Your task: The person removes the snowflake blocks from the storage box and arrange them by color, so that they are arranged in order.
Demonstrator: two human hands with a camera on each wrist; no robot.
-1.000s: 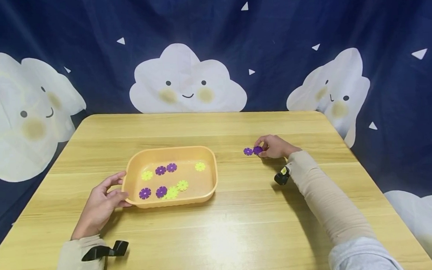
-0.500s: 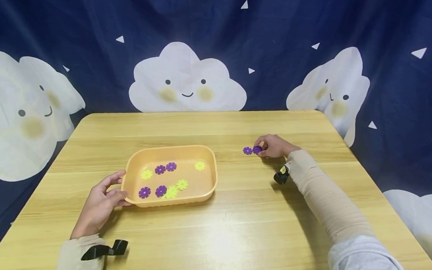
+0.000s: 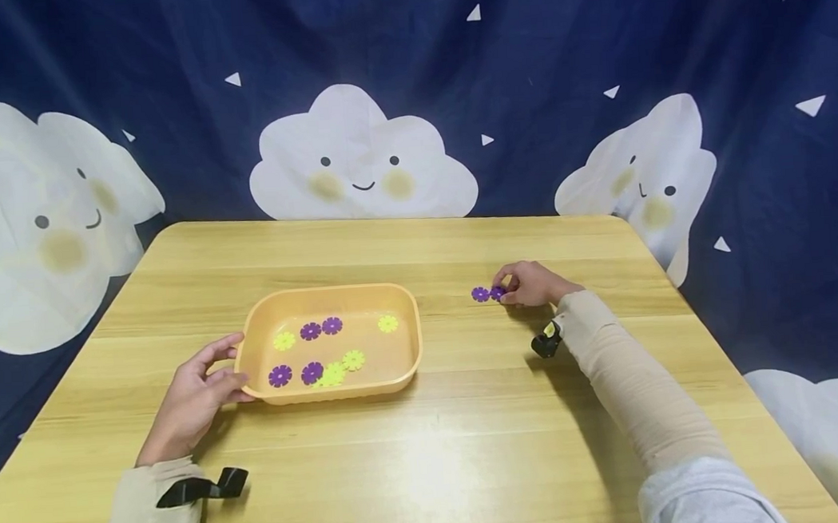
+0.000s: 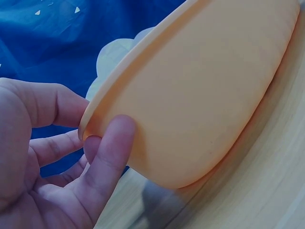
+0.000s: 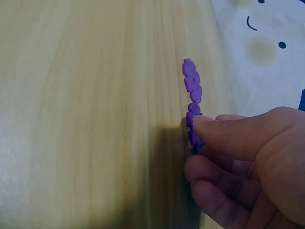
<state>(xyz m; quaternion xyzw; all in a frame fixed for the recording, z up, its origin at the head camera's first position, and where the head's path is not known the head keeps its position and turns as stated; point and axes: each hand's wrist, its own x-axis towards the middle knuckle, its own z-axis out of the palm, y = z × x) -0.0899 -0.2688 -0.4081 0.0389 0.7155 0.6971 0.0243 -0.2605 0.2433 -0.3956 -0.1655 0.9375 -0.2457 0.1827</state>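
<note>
My left hand (image 3: 195, 395) grips the left end of an orange plastic basin (image 3: 390, 385), thumb on the outer wall and fingers at the rim. In the basin lie several flower-shaped discs, among them a purple disc (image 3: 279, 375) and a yellow disc (image 3: 388, 323). Over at the right, my right hand (image 3: 532, 284) pinches a purple flower disc (image 5: 191, 129) between thumb and fingers, close to the tabletop. A second purple flower disc (image 5: 191, 78) lies on the table just beyond it, edge to edge; whether the two interlock I cannot tell.
The basin stands on a light wooden table (image 3: 431, 453). A dark blue curtain (image 3: 522, 63) with white smiling clouds hangs behind the table's far edge. Each wrist bears a black strap mount, such as the left strap (image 3: 202, 487).
Both hands stay in the same places. The purple disc in my right hand looks slightly turned, with a little more of the fingertips in front of it.
</note>
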